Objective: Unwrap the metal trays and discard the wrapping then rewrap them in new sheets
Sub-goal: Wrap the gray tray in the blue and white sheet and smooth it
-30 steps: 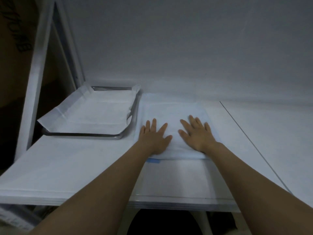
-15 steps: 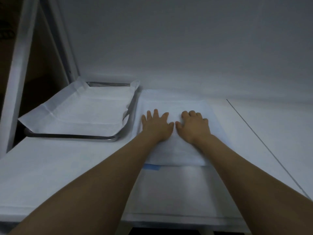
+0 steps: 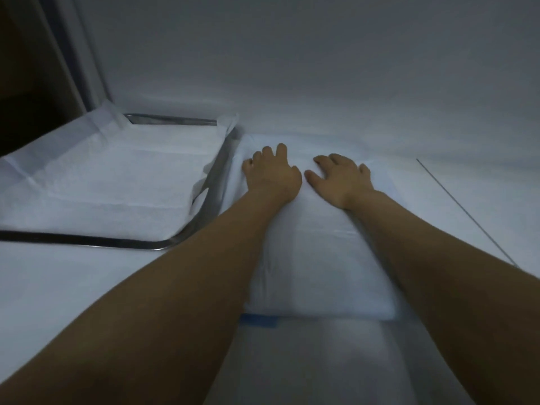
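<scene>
A flat bundle wrapped in white sheet, the wrapped tray, lies on the table in front of me. Both my hands rest palm down on its far half, close together. My left hand has its fingers slightly bent near the bundle's far left corner. My right hand lies beside it with the fingers curled against the sheet. Neither hand holds anything. A strip of blue tape peeks out under the bundle's near edge. To the left stands a metal tray with white sheets lying in it.
The table is covered in white sheet. A thin seam runs diagonally at the right. A pale wall stands right behind the bundle, and a white frame post rises at the back left.
My hands have slid from the middle of the bundle toward its far end and closer together, with the fingers bending. My head has moved nearer and lower.
</scene>
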